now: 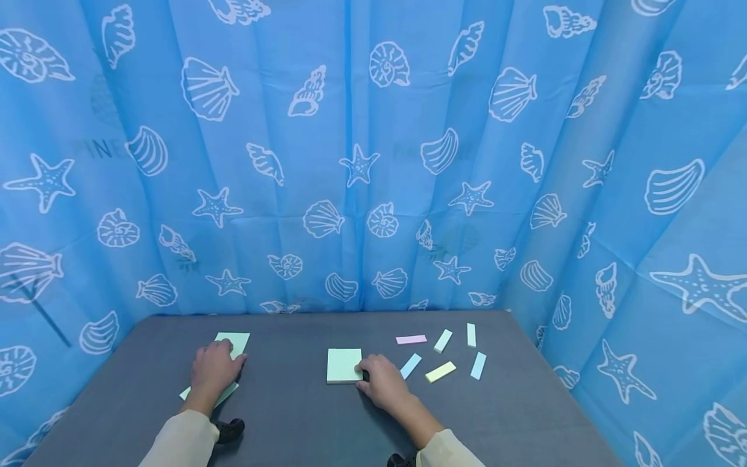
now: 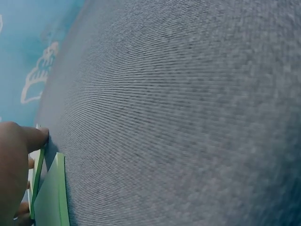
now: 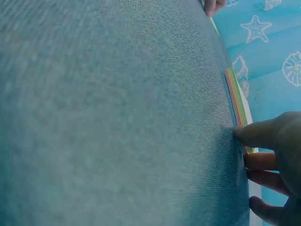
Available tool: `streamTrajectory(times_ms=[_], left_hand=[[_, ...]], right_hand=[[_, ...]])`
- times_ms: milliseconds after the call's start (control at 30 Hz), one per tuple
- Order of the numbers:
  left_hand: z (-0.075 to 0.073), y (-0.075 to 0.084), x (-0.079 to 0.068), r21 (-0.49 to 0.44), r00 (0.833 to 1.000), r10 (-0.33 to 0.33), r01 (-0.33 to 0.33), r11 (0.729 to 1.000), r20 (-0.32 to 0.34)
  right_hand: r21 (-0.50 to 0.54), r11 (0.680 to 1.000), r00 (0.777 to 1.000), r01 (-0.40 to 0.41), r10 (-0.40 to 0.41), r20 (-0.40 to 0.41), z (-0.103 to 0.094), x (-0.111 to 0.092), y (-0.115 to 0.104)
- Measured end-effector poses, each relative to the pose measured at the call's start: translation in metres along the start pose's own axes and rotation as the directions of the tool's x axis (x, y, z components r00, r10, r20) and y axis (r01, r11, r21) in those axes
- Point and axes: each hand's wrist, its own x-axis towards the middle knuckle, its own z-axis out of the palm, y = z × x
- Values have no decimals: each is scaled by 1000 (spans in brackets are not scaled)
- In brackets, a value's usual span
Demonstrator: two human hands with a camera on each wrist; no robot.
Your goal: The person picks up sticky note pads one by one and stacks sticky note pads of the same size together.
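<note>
My left hand (image 1: 214,373) is over pale green sticky note pads on the left of the table. Its thumb and fingers hold the far pad (image 1: 238,338), partly hidden beneath them. Another green pad (image 2: 52,195) lies nearer the wrist, partly covered by the hand. At the middle, my right hand (image 1: 385,383) grips the right edge of a square sticky note stack (image 1: 343,364), which lies flat with a pale green top. In the right wrist view, the side of the stack (image 3: 237,96) shows layers of several colours, with the thumb and fingers at its near end.
Several small strips lie right of the right hand: pink (image 1: 411,339), yellow (image 1: 440,371), blue (image 1: 478,366) and pale green (image 1: 471,335) among them. The grey table (image 1: 286,421) ends at a blue shell-patterned curtain (image 1: 327,259). A black object (image 1: 230,430) shows by the left wrist.
</note>
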Motion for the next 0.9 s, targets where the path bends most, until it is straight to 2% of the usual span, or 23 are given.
streamTrajectory(times_ms=[267,533,800,900], left_hand=[[9,5,0,-5,998,54,-54,999,-24],[13,18,-7,8,991,125,-124,992,-58],[16,35,-20,106,967,239,-229,968,-91],[16,41,-25,125,961,269,-259,958,-66]], right_hand=[[6,1000,1000,18,-18,2,-1,0,0],[16,1000,1000,-1,0,21,-1,1,1],[14,1000,1000,13,-13,10,-1,0,1],[12,1000,1000,11,-11,13,0,1,1]])
